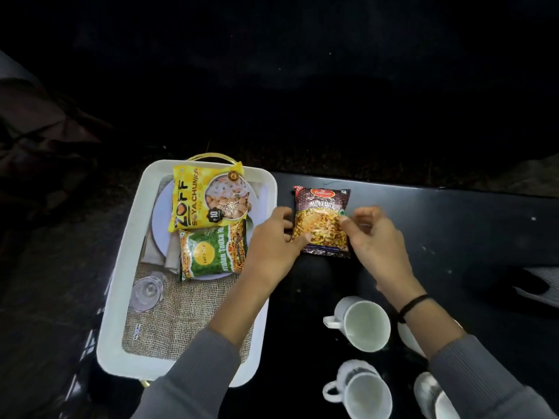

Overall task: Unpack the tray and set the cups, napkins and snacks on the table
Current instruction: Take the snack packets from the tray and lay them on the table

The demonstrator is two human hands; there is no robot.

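View from above of a dark, dimly lit scene. A black table (453, 225) fills the right side, and a white tray (119, 297) sits at its left end.

Both hands hold a maroon snack packet (322, 225) over the table, just right of the tray. The left hand (272, 240) grips the packet's left edge, fingers (282, 216) curled behind it and thumb pressed on its front. The right hand (373, 240) pinches the right edge between thumb and curled fingers (363, 214). The packet seems to rest on the table, though the dim light makes this hard to confirm. A black band (414, 303) circles the right wrist, and both arms wear grey sleeves.

In the tray, a yellow soya chunks packet (208, 198) lies at the far end. A green snack packet (211, 255) lies just nearer, touching it. Both rest on a pale round plate (160, 222). Folded beige napkins (155, 252) show from under the plate's left side. A clear glass (148, 290) lies on a burlap mat (181, 316) that lines the tray floor.

On the table near the person stand two white cups, handles pointing left: the far white cup (363, 325) and the near white cup (363, 391). A third white cup (408, 338) is mostly hidden behind the right forearm. A pale, shiny object (429, 391) at the bottom right is too blurred to identify.
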